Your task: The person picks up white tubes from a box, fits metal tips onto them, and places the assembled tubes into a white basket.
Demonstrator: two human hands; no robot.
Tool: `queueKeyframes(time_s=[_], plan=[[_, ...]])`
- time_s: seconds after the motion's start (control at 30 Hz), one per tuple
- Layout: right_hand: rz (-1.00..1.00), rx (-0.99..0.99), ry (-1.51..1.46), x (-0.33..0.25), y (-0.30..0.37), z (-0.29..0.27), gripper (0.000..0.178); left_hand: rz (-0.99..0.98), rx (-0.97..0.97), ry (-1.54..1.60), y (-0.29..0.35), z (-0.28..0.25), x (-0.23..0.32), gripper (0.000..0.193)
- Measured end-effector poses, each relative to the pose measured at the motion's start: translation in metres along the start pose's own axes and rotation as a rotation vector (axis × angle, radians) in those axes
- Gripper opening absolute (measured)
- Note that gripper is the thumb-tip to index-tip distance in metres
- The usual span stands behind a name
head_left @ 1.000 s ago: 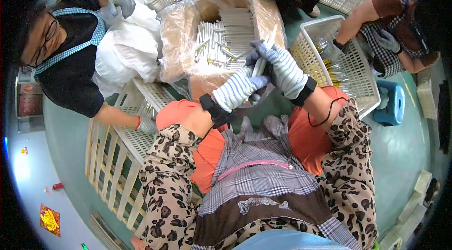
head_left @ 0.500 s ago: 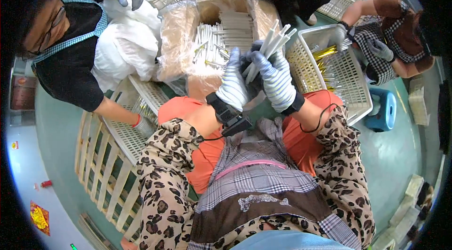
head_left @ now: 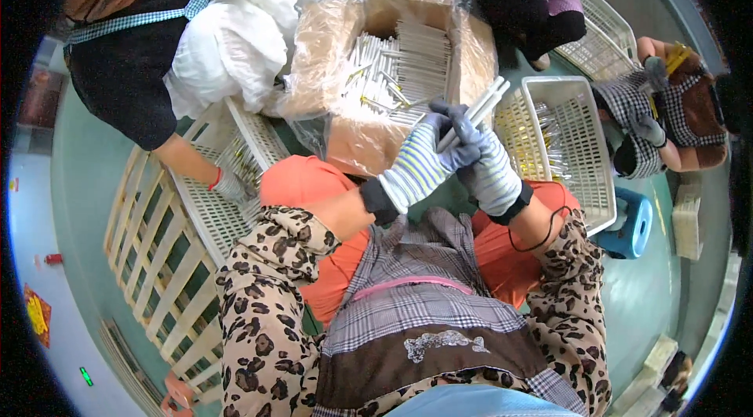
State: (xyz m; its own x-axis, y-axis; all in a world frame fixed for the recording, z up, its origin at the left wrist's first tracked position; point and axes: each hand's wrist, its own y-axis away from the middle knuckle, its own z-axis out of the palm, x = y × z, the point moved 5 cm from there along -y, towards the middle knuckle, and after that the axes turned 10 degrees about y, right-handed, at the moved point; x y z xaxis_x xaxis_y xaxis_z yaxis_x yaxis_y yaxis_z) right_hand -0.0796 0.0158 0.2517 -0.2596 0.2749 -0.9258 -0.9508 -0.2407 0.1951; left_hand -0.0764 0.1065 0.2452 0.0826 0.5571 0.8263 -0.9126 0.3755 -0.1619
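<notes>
Left hand [head_left: 420,166] | right hand [head_left: 486,170] | both grasping white rods [head_left: 477,111]: slim, straight, bundled, tilted up-right.

A smooth, pale green painted floor [head_left: 74,182] carries a slatted cream wooden pallet [head_left: 157,260] at left and a small blue plastic stool [head_left: 631,225] at right, evenly lit.

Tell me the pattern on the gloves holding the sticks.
Striped, grey-blue and white, on both hands: left hand, right hand; head view.
</notes>
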Motion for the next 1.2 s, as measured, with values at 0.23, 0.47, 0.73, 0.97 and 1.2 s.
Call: queueKeyframes(time_s=[0.23,0.47,0.73,0.97,1.2], plan=[[0.019,-0.214,-0.124,-0.008,-0.029,-0.012,0.06,-0.152,0.168,-0.287,0.027,-0.023,0.022,0.025],[0.196,0.038,0.866,0.085,-0.208,-0.089,0.023,-0.151,-0.218,-0.531,0.016,0.025,0.052,0.037],[0.426,0.155,1.665,0.148,-0.29,-0.074,0.039,-0.174,-0.173,-0.357,0.005,0.028,0.063,0.029],[0.298,0.196,1.625,0.141,-0.279,-0.069,0.044,-0.091,-0.081,-0.26,-0.005,0.023,0.051,0.025],[-0.151,0.197,1.051,0.031,-0.168,-0.094,0.09,-0.107,0.047,0.041,-0.002,-0.009,0.033,0.03]])
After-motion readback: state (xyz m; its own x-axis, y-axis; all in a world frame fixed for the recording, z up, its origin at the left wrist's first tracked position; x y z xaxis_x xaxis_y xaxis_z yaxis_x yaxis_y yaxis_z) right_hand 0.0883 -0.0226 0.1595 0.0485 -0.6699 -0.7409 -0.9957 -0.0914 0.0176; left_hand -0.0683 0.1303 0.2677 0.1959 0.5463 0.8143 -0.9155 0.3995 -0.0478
